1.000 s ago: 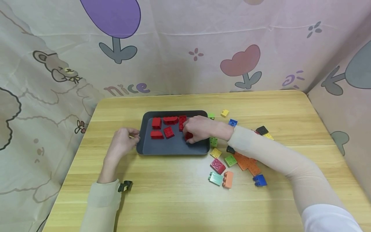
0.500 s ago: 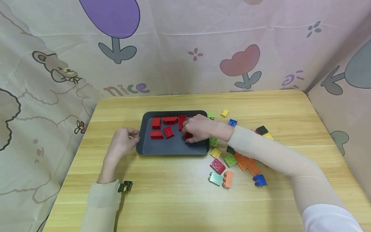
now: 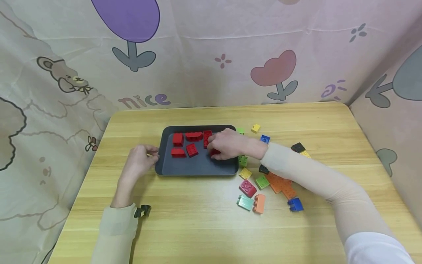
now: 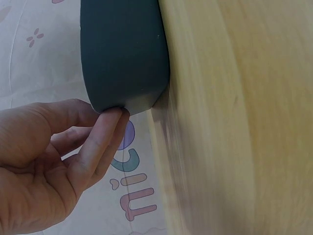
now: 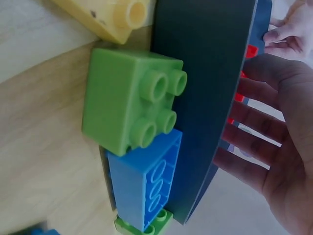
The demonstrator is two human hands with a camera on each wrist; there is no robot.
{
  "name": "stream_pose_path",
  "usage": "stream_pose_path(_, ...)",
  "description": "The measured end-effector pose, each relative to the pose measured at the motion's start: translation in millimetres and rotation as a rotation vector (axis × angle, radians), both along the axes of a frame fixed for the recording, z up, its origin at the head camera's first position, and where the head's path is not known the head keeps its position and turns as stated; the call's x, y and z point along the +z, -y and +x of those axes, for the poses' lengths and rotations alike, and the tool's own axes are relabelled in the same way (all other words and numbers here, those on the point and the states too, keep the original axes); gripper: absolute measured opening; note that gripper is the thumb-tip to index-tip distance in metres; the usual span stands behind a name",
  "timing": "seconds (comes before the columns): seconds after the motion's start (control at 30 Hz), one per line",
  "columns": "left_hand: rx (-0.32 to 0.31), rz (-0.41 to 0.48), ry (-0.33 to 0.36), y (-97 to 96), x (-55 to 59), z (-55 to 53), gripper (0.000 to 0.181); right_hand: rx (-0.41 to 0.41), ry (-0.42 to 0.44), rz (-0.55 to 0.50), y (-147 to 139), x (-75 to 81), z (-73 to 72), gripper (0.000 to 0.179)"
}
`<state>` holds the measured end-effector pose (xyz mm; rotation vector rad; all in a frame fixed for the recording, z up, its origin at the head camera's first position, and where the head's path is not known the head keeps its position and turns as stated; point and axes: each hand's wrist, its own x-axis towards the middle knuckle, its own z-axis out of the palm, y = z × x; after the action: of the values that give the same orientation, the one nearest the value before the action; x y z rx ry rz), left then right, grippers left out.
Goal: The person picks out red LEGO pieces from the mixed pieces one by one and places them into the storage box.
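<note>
A dark grey tray point(image 3: 197, 169) lies on the wooden table with several red toy bricks inside. My left hand point(image 3: 140, 161) pinches its left rim between thumb and fingers; the left wrist view shows the fingertips point(image 4: 113, 113) right at the tray's rounded edge. My right hand point(image 3: 227, 145) reaches over the right side of the tray, fingers bent down around a red brick point(image 3: 214, 151) that they partly hide. Close by its fingers stands another red brick point(image 3: 207, 137). Further left in the tray are a red arched brick point(image 3: 193, 136) and a studded red brick point(image 3: 192, 150).
Loose bricks lie right of the tray, some beneath my right forearm: a green brick point(image 5: 122, 98) and a blue brick point(image 5: 146, 176) against its side, an orange group point(image 3: 280, 185), a blue brick point(image 3: 295, 204) and a teal brick point(image 3: 245, 202). A patterned cloth point(image 3: 204, 80) hangs behind the table.
</note>
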<state>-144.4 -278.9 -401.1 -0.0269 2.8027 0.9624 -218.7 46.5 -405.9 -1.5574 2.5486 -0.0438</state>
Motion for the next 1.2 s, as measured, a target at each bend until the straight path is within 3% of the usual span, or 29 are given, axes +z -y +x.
stream_pose_path(0.4,0.002,0.006,0.006,0.2,0.4,-0.8,0.027,-0.038,0.027,-0.054,-15.6,22.8,-1.7,0.028)
stream_pose_path(0.63,0.003,0.006,0.019,-0.1,0.6,-0.9,0.027,-0.074,0.074,-0.128,-29.2,37.5,2.0,0.037)
stream_pose_path(0.77,0.003,0.008,0.020,0.2,0.2,-0.7,0.028,-0.100,0.085,-0.156,-38.2,47.3,6.9,0.049)
stream_pose_path(1.03,-0.007,-0.003,0.004,0.8,-0.5,-0.7,0.028,-0.206,0.079,-0.093,-59.3,65.2,16.7,0.092)
stream_pose_path(1.2,-0.007,0.000,0.007,0.4,-0.7,-0.4,0.028,-0.223,0.034,-0.106,-75.1,69.8,17.6,0.106)
